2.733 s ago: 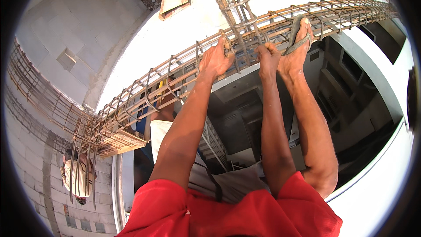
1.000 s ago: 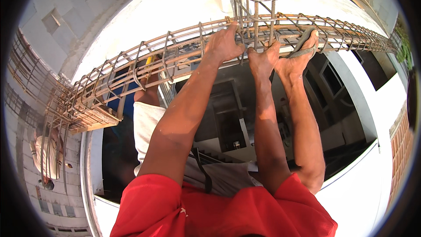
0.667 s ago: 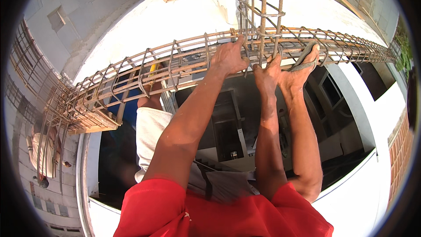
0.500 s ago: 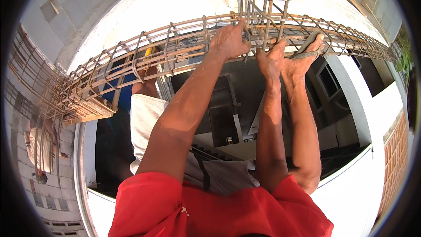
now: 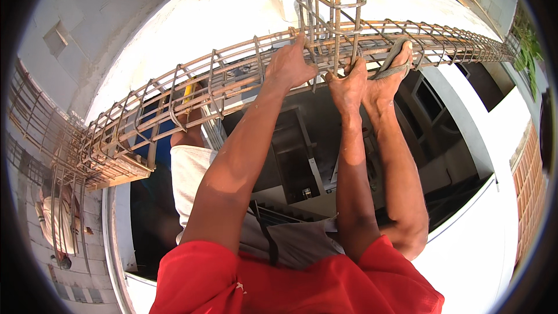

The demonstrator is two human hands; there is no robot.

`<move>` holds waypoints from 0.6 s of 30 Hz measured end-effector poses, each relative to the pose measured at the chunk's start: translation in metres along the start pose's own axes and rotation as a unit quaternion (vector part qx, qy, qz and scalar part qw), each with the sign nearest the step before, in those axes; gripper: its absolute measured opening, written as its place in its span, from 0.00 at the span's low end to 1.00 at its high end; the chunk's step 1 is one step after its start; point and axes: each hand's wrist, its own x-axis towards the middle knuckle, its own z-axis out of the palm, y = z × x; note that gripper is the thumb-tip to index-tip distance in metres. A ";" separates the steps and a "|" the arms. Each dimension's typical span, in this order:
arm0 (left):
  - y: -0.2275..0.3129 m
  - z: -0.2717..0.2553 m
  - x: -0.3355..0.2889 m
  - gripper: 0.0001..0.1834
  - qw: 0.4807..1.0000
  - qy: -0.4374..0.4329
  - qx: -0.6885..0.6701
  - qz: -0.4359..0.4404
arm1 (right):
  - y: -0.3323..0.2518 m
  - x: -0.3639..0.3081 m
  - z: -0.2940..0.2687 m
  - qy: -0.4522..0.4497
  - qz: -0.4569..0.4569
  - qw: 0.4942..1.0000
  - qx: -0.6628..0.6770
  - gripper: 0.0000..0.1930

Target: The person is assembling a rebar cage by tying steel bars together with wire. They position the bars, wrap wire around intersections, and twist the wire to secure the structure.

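Beneath, open space [image 5: 293,154]; left hand [image 5: 288,68], right hand [image 5: 347,86] at rebar cage [image 5: 238,86] edge, grip unclear.

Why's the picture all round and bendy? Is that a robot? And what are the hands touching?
No robot here, just a person! A camera with a very wide, curvy lens sits on the person's head and looks down, so straight things bend near the edge.

The left hand and right hand are bare. Both are at a long steel-bar cage, close to where an upright bar cage stands. I can't tell whether the fingers hold anything small.

A foot in a sandal rests on the long cage. At the bottom is the person's red shirt. Another person shows at the lower left.
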 end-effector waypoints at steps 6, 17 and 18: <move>0.002 0.002 0.005 0.45 1.000 0.007 -0.003 -0.003 | 0.007 0.004 0.000 -0.025 0.044 0.996 0.075 0.29; -0.007 0.024 0.051 0.28 0.967 0.176 -0.176 0.053 | 0.012 -0.002 0.003 -0.017 0.072 0.990 0.123 0.30; -0.005 0.025 0.061 0.29 0.960 0.149 -0.232 0.046 | 0.013 -0.002 0.004 -0.017 0.074 0.990 0.120 0.30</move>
